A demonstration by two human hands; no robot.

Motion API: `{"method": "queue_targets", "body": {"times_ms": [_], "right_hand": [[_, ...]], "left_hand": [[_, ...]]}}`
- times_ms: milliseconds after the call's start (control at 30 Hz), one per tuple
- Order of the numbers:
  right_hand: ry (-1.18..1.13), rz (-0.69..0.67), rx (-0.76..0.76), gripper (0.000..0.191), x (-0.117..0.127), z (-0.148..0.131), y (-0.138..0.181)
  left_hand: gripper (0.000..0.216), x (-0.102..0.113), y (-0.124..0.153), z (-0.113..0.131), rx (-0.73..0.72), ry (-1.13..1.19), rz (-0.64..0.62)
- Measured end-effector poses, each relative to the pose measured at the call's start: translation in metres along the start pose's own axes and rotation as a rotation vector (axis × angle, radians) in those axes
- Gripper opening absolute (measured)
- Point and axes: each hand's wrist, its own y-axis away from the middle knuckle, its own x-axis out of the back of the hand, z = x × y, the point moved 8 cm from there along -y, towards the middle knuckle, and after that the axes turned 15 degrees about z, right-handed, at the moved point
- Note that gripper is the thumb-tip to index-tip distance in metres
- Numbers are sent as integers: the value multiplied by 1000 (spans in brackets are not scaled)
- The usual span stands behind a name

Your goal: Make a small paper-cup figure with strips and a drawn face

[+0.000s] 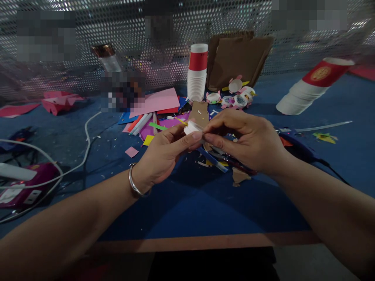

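Note:
My left hand [165, 154], with a silver bangle on its wrist, and my right hand [249, 140] meet above the blue table [187, 210]. Both pinch a small white cut paper cup piece [191, 127] between thumb and fingers. The right hand's fingers also lie over a thin dark stick or pen [231, 160], and its grip on that is unclear. A blue pen [212, 159] lies on the table just under the hands.
Coloured paper sheets and scraps [159, 103], marker pens [140, 124], a cardboard strip [198, 112], an upright stack of red-and-white paper cups [197, 72], a lying stack [313, 86], small decorated cup pieces [237, 97], a brown paper bag [238, 58], a white cable [84, 148] and a purple device [23, 187].

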Motion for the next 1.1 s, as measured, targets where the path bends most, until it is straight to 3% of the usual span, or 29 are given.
{"method": "queue_targets", "body": {"times_ms": [367, 733, 967, 1100], "right_hand": [[181, 33, 296, 16, -4, -16, 10], [356, 44, 421, 16, -11, -25, 16], [322, 23, 372, 26, -12, -14, 13], [317, 24, 352, 22, -12, -8, 12]], "left_hand": [[42, 13, -6, 0, -87, -85, 104], [48, 12, -1, 8, -191, -111, 103], [36, 12, -6, -4, 41, -27, 68], [24, 11, -9, -6, 108, 42, 71]]}}
